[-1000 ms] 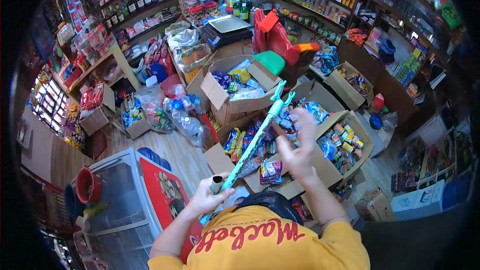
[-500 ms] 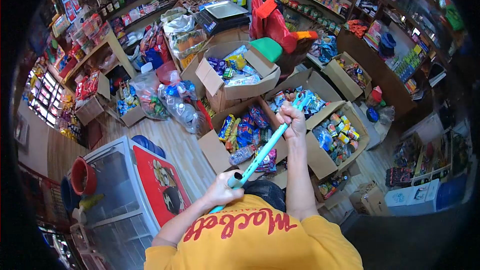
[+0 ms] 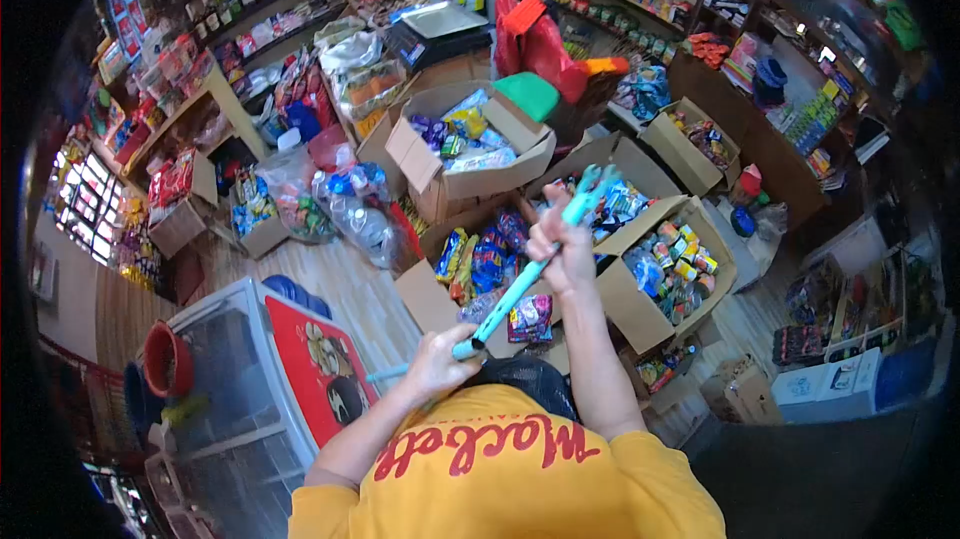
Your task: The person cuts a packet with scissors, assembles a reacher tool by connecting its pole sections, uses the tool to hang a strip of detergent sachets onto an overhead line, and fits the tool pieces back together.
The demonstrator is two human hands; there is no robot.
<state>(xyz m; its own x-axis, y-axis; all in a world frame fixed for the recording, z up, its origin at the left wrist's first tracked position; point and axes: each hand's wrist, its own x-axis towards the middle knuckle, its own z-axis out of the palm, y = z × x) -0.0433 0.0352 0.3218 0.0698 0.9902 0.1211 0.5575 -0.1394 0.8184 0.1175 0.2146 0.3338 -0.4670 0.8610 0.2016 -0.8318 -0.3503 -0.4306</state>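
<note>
A turquoise plastic pole (image 3: 513,293) slants up and to the right before my chest. Its far end splits into short prongs, and a thin section sticks out past my left hand. My left hand (image 3: 440,363) is closed around the lower part, near a dark open tube end. Higher up, my right hand (image 3: 563,251) holds the pole just below the prongs, its fingers loosely curled and slightly blurred. Beyond the pole stand an open carton of colourful packets (image 3: 425,301) and a carton of cans and jars (image 3: 622,309).
At left is a clear plastic drawer unit (image 3: 235,369) with a red top (image 3: 318,364). A raised carton (image 3: 535,151), a scale (image 3: 440,21) and a red plastic chair (image 3: 540,54) stand ahead. Stocked shelves line the walls. Clear bags of bottles (image 3: 355,209) lie on the floor.
The pole's pronged end shows more above my right hand, whose fingers have loosened and shifted slightly left and down. My left hand has moved slightly, and the thin lower section now sticks out leftward.
</note>
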